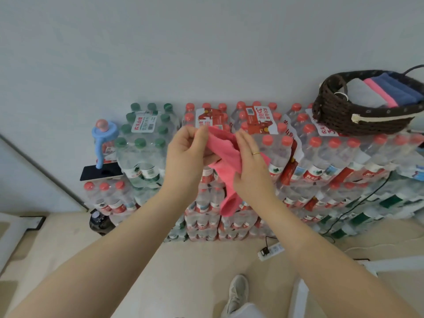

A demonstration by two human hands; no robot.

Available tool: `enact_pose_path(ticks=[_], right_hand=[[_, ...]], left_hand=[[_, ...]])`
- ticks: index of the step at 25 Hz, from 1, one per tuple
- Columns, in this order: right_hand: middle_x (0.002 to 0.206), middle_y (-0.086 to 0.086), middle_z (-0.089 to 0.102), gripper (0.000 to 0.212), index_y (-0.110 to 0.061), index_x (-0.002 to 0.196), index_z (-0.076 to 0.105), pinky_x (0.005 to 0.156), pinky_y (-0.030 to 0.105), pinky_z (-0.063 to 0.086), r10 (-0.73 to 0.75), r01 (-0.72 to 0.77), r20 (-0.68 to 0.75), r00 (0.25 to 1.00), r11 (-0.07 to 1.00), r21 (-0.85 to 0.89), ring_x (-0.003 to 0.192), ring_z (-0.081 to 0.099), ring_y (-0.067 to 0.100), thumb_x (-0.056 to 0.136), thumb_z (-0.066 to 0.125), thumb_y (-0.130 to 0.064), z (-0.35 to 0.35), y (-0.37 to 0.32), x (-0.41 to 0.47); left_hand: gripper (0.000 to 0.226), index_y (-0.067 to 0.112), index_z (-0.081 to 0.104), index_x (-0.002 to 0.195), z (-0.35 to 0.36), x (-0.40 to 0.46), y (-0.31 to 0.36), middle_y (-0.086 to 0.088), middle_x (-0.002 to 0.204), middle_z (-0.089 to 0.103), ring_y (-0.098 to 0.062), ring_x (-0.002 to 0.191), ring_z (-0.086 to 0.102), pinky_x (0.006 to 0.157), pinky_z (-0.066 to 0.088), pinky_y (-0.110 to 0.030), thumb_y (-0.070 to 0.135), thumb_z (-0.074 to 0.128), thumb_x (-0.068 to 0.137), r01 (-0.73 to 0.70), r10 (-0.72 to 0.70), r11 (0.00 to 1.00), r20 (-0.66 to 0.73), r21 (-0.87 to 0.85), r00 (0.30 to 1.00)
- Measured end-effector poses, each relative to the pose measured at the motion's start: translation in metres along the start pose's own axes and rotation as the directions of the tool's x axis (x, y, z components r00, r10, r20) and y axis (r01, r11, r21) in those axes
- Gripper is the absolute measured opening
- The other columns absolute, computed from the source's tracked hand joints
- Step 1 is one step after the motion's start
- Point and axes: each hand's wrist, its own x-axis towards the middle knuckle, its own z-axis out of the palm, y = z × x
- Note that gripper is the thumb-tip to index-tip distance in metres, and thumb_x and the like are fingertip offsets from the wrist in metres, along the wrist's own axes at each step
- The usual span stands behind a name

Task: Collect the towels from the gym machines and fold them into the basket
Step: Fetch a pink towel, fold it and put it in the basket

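From the head camera, you hold the pink towel (226, 157) up at chest height in front of the stacked water bottle packs (321, 161), so it hangs free and you can find its edges. Your left hand (187, 154) pinches the top edge between thumb and fingers; your right hand (251, 166) has fingers fairly straight against the cloth, with its grip hidden behind it. The loose tail droops between your forearms. The basket (367, 120) sits on the packs to your right, near enough to reach, already holding folded towels (390, 90).
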Motion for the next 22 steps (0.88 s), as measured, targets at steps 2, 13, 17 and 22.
enact_pose_path(ticks=[2, 13, 17, 22], right_hand=[[0.148, 0.003, 0.033, 0.058, -0.010, 0.133, 0.048, 0.106, 0.039, 0.039, 0.073, -0.073, -0.012, 0.997, 0.996, -0.049, 0.131, 0.040, 0.024, 0.077, 0.053, 0.004, 0.013, 0.014, -0.019], [0.081, -0.006, 0.056, 0.012, -0.021, 0.096, 0.056, 0.060, 0.021, 0.041, 0.225, -0.278, 0.281, 0.933, 0.946, 0.164, 0.071, 0.054, 0.011, 0.096, 0.046, -0.015, 0.002, 0.026, -0.079], [0.078, -0.003, 0.056, 0.015, -0.027, 0.083, 0.052, 0.063, 0.025, 0.044, 0.180, -0.217, 0.146, 0.973, 0.928, 0.302, 0.069, 0.053, 0.014, 0.092, 0.053, -0.015, -0.009, 0.009, -0.076], [0.079, -0.010, 0.060, 0.020, -0.027, 0.083, 0.061, 0.070, 0.021, 0.048, 0.282, -0.227, -0.034, 0.959, 0.831, 0.508, 0.072, 0.057, 0.001, 0.095, 0.050, -0.015, -0.018, 0.007, -0.060]], left_hand=[[0.024, 0.013, 0.049, 0.074, -0.020, -0.013, 0.000, 0.000, 0.068, 0.065, -0.012, 0.064, 0.066, 0.059, 0.056, -0.020, 0.020, 0.045, 0.096, 0.026, -0.029, 0.999, -0.122, -0.028, 0.992], [0.028, 0.009, 0.044, 0.075, -0.124, -0.036, -0.025, -0.005, 0.063, 0.056, -0.005, 0.046, 0.058, 0.047, 0.052, -0.016, 0.027, 0.046, 0.096, 0.134, -0.108, 0.991, -0.455, 0.026, 0.884], [0.028, 0.010, 0.043, 0.071, -0.160, -0.029, -0.039, -0.005, 0.062, 0.053, -0.001, 0.034, 0.055, 0.041, 0.048, -0.016, 0.023, 0.049, 0.095, 0.222, -0.108, 0.960, -0.505, 0.170, 0.856], [0.008, 0.010, 0.054, 0.100, -0.159, -0.021, -0.037, -0.012, 0.070, 0.058, -0.002, 0.037, 0.056, 0.045, 0.053, -0.015, 0.009, 0.051, 0.093, 0.292, -0.227, 0.948, -0.369, 0.130, 0.901]])
